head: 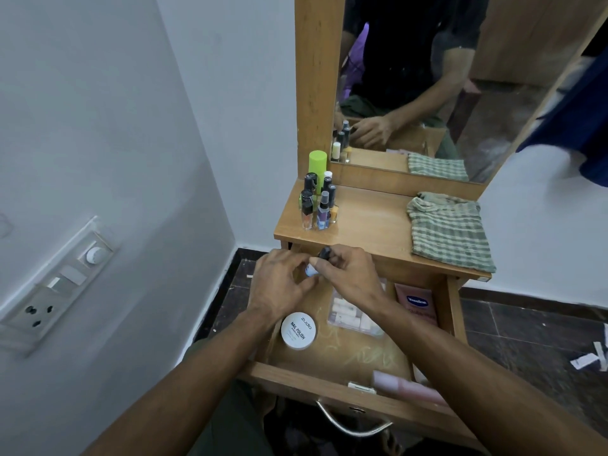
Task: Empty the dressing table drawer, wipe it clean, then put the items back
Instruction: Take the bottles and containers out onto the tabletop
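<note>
The wooden drawer [329,378] of the dressing table stands pulled out. Over its back left corner my right hand [350,274] grips a small bottle [311,269] with a dark cap and a pale blue body. My left hand [279,286] is beside it, fingers curled and touching the bottle's lower end. Inside the drawer lie a round white nail polish remover tub [298,330], a clear box of small white items [353,319], a pink Vaseline bottle [417,304] and a pink tube [408,386].
On the tabletop [371,222] stands a cluster of small bottles [317,205] with a green can [317,166] behind it, and a folded checked cloth [449,230] lies at the right. A mirror [427,87] rises behind. A switch panel [56,284] is on the left wall.
</note>
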